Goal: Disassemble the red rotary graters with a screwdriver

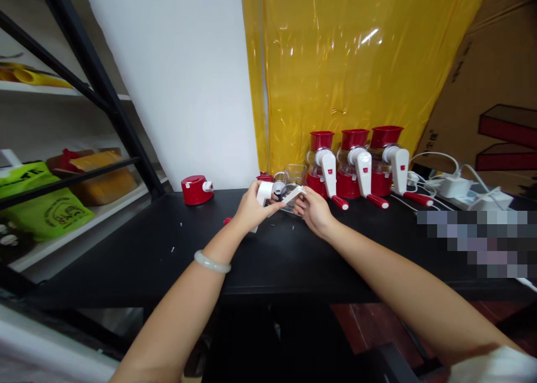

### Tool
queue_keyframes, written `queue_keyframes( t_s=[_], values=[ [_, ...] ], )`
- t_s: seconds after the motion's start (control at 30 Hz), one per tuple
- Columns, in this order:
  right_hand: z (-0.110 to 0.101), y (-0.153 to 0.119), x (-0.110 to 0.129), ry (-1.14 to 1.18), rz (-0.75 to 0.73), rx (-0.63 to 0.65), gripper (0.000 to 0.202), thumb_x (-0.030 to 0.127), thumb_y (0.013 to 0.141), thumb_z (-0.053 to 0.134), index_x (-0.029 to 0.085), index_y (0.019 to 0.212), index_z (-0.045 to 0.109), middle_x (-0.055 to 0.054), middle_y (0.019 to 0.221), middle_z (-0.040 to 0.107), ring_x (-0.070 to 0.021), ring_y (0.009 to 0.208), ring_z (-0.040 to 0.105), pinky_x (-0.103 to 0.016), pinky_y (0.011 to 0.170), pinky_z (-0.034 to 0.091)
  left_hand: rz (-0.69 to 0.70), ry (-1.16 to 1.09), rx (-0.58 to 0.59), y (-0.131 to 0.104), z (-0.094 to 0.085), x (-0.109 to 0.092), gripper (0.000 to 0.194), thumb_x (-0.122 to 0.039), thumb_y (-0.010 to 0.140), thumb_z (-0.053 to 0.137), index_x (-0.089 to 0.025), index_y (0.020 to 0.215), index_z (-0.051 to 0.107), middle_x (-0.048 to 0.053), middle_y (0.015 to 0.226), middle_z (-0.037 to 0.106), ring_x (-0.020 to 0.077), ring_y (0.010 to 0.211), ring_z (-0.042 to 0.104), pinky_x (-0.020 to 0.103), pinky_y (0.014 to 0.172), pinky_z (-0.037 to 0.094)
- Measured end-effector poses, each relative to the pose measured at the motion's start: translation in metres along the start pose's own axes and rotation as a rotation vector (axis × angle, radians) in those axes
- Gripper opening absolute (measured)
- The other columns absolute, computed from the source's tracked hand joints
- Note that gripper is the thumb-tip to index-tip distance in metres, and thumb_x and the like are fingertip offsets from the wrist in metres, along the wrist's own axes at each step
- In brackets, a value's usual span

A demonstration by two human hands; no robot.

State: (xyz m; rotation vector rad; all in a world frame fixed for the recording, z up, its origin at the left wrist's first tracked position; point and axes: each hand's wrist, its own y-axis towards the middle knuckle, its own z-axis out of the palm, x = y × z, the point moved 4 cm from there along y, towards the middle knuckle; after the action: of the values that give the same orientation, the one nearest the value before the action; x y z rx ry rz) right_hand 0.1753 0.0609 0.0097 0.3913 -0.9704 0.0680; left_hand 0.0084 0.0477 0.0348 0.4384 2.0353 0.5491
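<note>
My left hand (248, 208) is closed around a white crank handle (264, 192); its red grip (227, 221) sticks out below the hand. My right hand (315, 211) pinches the white edge (295, 194) of a clear plastic part, which meets the crank between both hands. The clear part's exact shape is hard to make out behind the fingers. Just beyond them stand a clear container (296, 173) and a ribbed metal drum (280, 177). A red round base (194, 190) with a white knob sits to the left of my left hand.
Several red-and-white rotary graters (354, 165) stand in a row at the back right. White cables and adapters (455, 184) lie beyond them. The black table (176, 260) carries small white scraps. A dark metal shelf frame (96, 86) rises at left.
</note>
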Motion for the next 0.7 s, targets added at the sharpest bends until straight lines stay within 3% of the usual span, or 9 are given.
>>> queue_keyframes(
  t_s=[0.3, 0.43, 0.57, 0.7],
  values=[
    [-0.007, 0.006, -0.007, 0.008, 0.026, -0.038, 0.026, 0.033, 0.078, 0.063, 0.022, 0.068, 0.042, 0.009, 0.049, 0.037, -0.0077, 0.043, 0.034, -0.022, 0.047, 0.035, 0.011, -0.006, 0.161, -0.002, 0.001, -0.007, 0.048, -0.036, 0.067, 0.083, -0.020, 0.100, 0.052, 0.003, 0.088, 0.074, 0.0189, 0.076, 0.070, 0.031, 0.074, 0.052],
    [-0.015, 0.010, -0.010, -0.094, 0.034, -0.134, 0.018, 0.033, 0.075, 0.062, 0.022, 0.078, 0.048, 0.006, 0.058, 0.049, -0.0088, 0.046, 0.044, -0.023, 0.047, 0.037, 0.007, 0.050, 0.233, 0.000, -0.003, -0.003, 0.046, -0.038, 0.070, 0.081, -0.019, 0.101, 0.052, 0.003, 0.088, 0.073, 0.0191, 0.077, 0.069, 0.031, 0.072, 0.051],
    [-0.030, 0.016, -0.007, -0.319, -0.100, -0.270, 0.026, 0.030, 0.074, 0.058, 0.023, 0.099, 0.053, 0.003, 0.081, 0.058, -0.0111, 0.057, 0.053, -0.024, 0.050, 0.042, -0.003, 0.249, 0.295, 0.003, -0.014, 0.004, 0.046, -0.040, 0.072, 0.078, -0.019, 0.105, 0.052, 0.003, 0.089, 0.073, 0.0211, 0.077, 0.069, 0.031, 0.070, 0.049],
    [-0.038, 0.023, -0.006, -0.530, -0.238, -0.258, 0.021, 0.025, 0.076, 0.055, 0.022, 0.096, 0.053, 0.001, 0.084, 0.055, -0.0130, 0.066, 0.055, -0.026, 0.054, 0.044, -0.075, 0.464, 0.395, 0.003, -0.021, 0.014, 0.044, -0.033, 0.070, 0.079, -0.020, 0.103, 0.054, 0.004, 0.092, 0.073, 0.0244, 0.083, 0.069, 0.031, 0.070, 0.047]
  ],
)
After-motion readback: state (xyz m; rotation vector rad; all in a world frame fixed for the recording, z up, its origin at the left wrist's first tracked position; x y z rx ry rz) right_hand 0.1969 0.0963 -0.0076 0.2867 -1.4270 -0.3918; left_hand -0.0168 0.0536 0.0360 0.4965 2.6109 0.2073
